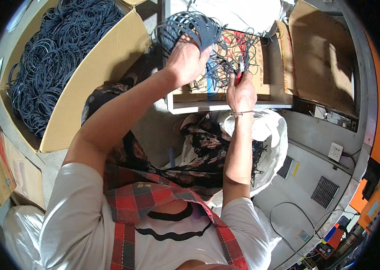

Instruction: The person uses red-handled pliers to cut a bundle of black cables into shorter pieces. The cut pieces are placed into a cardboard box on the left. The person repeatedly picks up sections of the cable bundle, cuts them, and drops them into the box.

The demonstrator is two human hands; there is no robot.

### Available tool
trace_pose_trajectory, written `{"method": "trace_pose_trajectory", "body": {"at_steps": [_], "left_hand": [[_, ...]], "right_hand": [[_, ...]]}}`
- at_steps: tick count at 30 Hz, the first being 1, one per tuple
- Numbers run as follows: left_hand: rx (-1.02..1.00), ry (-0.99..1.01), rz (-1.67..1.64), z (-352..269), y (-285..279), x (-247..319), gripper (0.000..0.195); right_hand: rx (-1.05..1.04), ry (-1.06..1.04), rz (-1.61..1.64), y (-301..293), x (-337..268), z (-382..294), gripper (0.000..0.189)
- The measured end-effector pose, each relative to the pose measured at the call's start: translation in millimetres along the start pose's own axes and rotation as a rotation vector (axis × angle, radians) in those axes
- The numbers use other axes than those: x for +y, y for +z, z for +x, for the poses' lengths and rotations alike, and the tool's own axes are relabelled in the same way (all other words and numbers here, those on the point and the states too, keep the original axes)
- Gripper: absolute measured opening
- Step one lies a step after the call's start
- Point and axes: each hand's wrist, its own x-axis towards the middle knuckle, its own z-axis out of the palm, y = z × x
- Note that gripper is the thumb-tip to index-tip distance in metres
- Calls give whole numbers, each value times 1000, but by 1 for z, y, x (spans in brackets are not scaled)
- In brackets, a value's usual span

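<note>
My left hand [190, 60] is closed around a thick bundle of dark flexible rings [206, 32], raised over the left side of a metal-rimmed tray. The rings fan out above my knuckles, and whether they are rubber or plastic I cannot tell. My right hand [242, 92] grips the red handles of small pliers or cutters [241, 65], with the metal jaws pointing away from me. Beneath and between both hands lie loose, tangled dark rings and strips [222, 69], spread over printed cardboard [262, 72] inside the tray [193, 109].
A large cardboard box [99, 77] heaped with dark rings [51, 71] stands at the left. Below my right forearm is a white sack [279, 148] holding dark scraps [259, 158]. A grey metal machine panel [297, 189] with a socket [336, 151] and a loose cable [272, 226] lies at the right.
</note>
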Motion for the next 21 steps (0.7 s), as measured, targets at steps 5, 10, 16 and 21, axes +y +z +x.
{"method": "trace_pose_trajectory", "body": {"at_steps": [5,10,16,21], "left_hand": [[-17,-36,-254,4,-2,1,24],[-343,260,68,14,-15,-18,22],[-786,210,-327,12,-20,-5,40],[-731,-579,-1191,-1,-13,17,42]], "right_hand": [[-313,-194,281,-19,12,-1,30],[-495,-157,774,-21,39,2,18],[-443,190,1555,-19,40,7,13],[-344,324,1513,-5,24,9,20]]}}
